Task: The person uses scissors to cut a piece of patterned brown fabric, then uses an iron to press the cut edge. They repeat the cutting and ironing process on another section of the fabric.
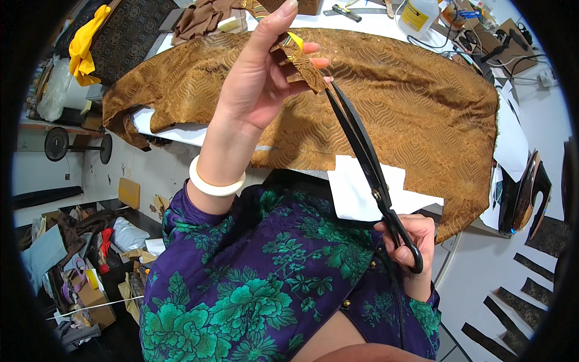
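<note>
My left hand [250,87] is raised over the table, its fingers closed round a small piece of brown patterned fabric [306,71] with a bit of yellow at its upper edge. Lower down on the right, my right hand [416,238] grips the handles of long black scissors [367,154]. Their blades are slightly parted and point up and left, the tips close beside the held piece. I cannot tell whether they touch it. Behind both hands a large golden-brown fabric [422,108] with a wavy pattern covers the table. White paper [350,196] lies near its front edge.
A bottle with a yellow label [417,17], cables and a small cutter knife [347,13] are at the back. Folded brown cloth [202,21] and yellow cloth [87,45] lie at the left. Dark fabric strips [522,308] hang or lie at the right; scraps fill the lower left.
</note>
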`<state>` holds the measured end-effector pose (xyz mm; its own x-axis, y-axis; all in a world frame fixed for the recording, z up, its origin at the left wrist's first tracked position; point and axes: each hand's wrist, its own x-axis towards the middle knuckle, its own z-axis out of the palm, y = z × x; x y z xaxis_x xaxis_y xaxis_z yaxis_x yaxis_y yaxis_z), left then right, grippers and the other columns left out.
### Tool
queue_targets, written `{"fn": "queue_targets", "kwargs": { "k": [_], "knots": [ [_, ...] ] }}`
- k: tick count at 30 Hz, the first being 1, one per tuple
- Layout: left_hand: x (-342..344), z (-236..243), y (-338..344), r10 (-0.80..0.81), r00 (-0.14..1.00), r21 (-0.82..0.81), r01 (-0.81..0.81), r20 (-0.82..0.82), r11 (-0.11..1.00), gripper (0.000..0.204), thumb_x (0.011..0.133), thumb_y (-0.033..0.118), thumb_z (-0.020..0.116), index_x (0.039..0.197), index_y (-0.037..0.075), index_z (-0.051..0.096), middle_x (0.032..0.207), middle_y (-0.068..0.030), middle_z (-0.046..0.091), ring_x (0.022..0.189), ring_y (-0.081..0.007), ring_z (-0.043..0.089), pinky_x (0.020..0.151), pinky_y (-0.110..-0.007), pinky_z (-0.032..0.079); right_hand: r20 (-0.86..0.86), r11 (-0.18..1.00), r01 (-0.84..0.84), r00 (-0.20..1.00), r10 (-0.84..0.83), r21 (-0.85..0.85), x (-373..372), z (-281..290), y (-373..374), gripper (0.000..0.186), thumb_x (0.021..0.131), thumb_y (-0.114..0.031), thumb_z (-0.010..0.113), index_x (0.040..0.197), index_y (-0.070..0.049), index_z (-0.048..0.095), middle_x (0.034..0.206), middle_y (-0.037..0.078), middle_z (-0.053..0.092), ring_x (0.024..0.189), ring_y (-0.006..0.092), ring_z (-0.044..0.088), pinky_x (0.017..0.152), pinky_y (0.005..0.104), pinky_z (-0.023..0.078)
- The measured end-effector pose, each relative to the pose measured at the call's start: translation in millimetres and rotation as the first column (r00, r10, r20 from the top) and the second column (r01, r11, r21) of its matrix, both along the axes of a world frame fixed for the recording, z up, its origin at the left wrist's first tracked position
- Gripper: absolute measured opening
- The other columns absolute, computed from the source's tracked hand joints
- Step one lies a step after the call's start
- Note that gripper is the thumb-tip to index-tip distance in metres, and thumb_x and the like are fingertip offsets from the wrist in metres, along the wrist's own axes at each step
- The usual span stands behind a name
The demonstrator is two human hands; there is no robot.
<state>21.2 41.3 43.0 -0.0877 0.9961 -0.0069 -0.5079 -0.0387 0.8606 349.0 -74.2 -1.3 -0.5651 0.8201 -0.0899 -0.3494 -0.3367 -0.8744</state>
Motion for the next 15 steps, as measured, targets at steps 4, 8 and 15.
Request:
{"fn": "queue_targets", "kwargs": {
  "k": [4,8,15],
  "knots": [
    [-1.2,-3.1,2.6,-0.012,1.0,-0.006,0.012,0.023,1.0,0.063,0.091,0.052,0.07,0.129,0.006,0.051,0.113,-0.0272,0.067,0.104,-0.0391,0.071,0.092,-0.066,0.057,0.008,1.0,0.016,1.0,-0.016,0.003,-1.5,2.1,-0.5,0.055,0.076,-0.012,0.084,0.117,0.02,0.064,0.085,0.016,0.068,0.061,0.0099,0.058,0.054,0.0207,0.043],
    [-2.0,-5.7,2.5,-0.014,1.0,0.019,0.014,0.024,1.0,0.061,0.092,0.052,0.07,0.127,0.005,0.053,0.11,-0.0266,0.068,0.102,-0.0383,0.072,0.091,-0.066,0.058,0.013,1.0,0.009,1.0,-0.009,-0.011,0.3,2.8,-1.1,0.056,0.076,-0.013,0.084,0.116,0.02,0.065,0.085,0.016,0.068,0.061,0.0101,0.058,0.054,0.0207,0.043],
    [-1.1,-3.4,1.9,0.016,1.0,0.036,-0.015,-0.026,0.999,0.058,0.092,0.051,0.07,0.121,0.002,0.057,0.106,-0.0255,0.069,0.098,-0.0363,0.073,0.089,-0.063,0.06,0.017,0.999,0.028,0.999,-0.027,-0.03,-1.4,4.6,-2.1,0.057,0.076,-0.016,0.086,0.115,0.021,0.065,0.082,0.015,0.067,0.06,0.01,0.058,0.053,0.0204,0.041]
  ]
}}
